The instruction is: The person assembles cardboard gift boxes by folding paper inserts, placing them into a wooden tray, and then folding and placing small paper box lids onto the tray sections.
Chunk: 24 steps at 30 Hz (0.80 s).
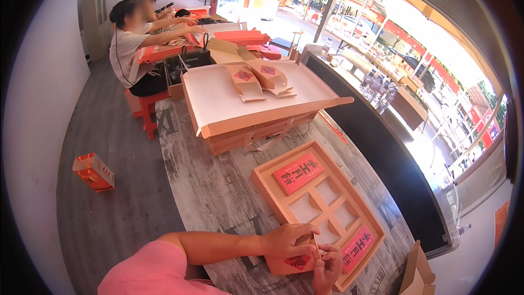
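A small kraft cardboard box (278,266) with a red diamond label is at the table's near edge, between my hands. My left hand (289,240) reaches in from the left, its fingers closed on the box's upper flap. From the right, my right hand (327,266) pinches the box's edge, thumb and fingers bent together. Just beyond lies a shallow orange-brown compartment tray (267,190). One red printed packet (298,173) is at its far end and another red packet (357,249) at its near end, with several square compartments between them. The box's interior is hidden.
A large open carton lid (218,90) stands farther up the table, with two unfolded kraft boxes (244,81) on it. An open cardboard piece (419,273) is at lower right. A printed orange bag (94,172) stands on the floor. Two people (128,49) work at the far left.
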### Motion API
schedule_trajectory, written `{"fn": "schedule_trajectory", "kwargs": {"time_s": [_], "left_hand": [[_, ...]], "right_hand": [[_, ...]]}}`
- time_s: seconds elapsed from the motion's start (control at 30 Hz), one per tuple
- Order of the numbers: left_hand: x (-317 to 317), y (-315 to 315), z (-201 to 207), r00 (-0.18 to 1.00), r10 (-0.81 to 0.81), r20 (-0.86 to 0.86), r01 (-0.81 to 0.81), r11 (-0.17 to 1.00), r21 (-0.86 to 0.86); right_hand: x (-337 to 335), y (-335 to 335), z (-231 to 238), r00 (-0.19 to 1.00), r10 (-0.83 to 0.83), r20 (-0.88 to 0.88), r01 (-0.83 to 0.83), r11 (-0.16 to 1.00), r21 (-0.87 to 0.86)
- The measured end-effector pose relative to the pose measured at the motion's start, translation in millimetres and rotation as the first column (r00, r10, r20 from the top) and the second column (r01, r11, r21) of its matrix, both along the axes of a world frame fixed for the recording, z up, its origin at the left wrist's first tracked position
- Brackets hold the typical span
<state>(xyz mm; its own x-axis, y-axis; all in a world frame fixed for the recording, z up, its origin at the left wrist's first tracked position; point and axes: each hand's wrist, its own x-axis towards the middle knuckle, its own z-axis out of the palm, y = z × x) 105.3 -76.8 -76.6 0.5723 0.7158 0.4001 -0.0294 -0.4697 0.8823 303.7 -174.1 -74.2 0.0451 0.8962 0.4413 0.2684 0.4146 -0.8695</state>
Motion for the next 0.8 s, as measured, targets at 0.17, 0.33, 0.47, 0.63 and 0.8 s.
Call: {"fn": "schedule_trajectory", "kwargs": {"time_s": [0.17, 0.33, 0.47, 0.63, 0.8], "left_hand": [[0.3, 3.1, -0.8, 0.997, -0.001, 0.075, -0.002, 0.999, 0.032], [2.3, 3.6, -10.3, 0.995, -0.050, 0.083, 0.062, 0.987, -0.149], [5.6, 2.8, -12.0, 0.990, -0.064, 0.129, 0.092, 0.971, -0.222], [8.5, -1.6, -4.7, 0.971, -0.075, 0.228, 0.106, 0.987, -0.124], [12.7, 2.3, -16.0, 0.957, -0.104, 0.270, 0.125, 0.990, -0.063]], "right_hand": [[1.1, 0.5, -3.2, 0.991, -0.030, 0.129, 0.014, 0.992, 0.128], [-10.9, -6.7, -5.6, 0.956, -0.177, 0.234, 0.131, 0.971, 0.199], [-5.1, -12.7, -22.0, 0.961, -0.153, 0.232, 0.114, 0.978, 0.173], [-9.7, -11.8, -9.1, 0.981, -0.139, 0.138, 0.117, 0.981, 0.156], [-11.3, -8.5, 5.6, 0.970, -0.189, 0.155, 0.183, 0.982, 0.054]]}}
